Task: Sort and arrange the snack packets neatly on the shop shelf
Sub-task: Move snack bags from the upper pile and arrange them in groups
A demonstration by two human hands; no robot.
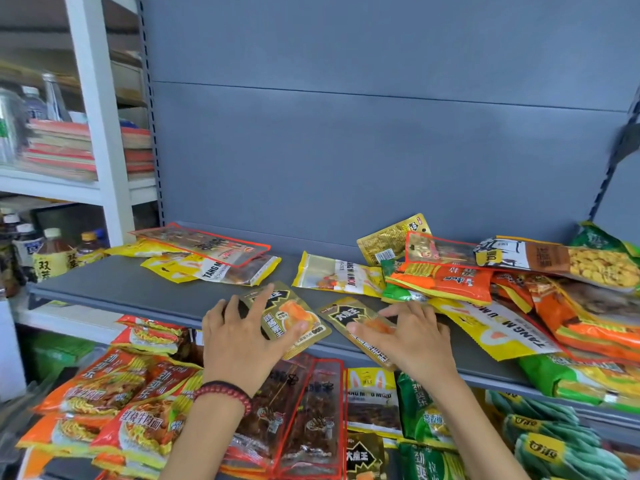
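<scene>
Nearest you, below the grey shelf (138,289), lie orange noodle packets (138,427), two red-edged clear packets (304,427) and green packets (426,410). At the shelf's front edge your hands lie flat with fingers spread wide, gripping nothing. Your left hand (239,341) presses one gold packet (294,313), and your right hand (412,337) presses a second gold packet (346,315) just beside it. Behind them you can count at least three yellow packets (339,277), two more clear packets (204,245) and a third gold packet (388,244). A mixed heap (554,306) crowds the shelf's right end. Far left, a white rack (93,98) holds bottles (52,251) and stacked books (62,147).
</scene>
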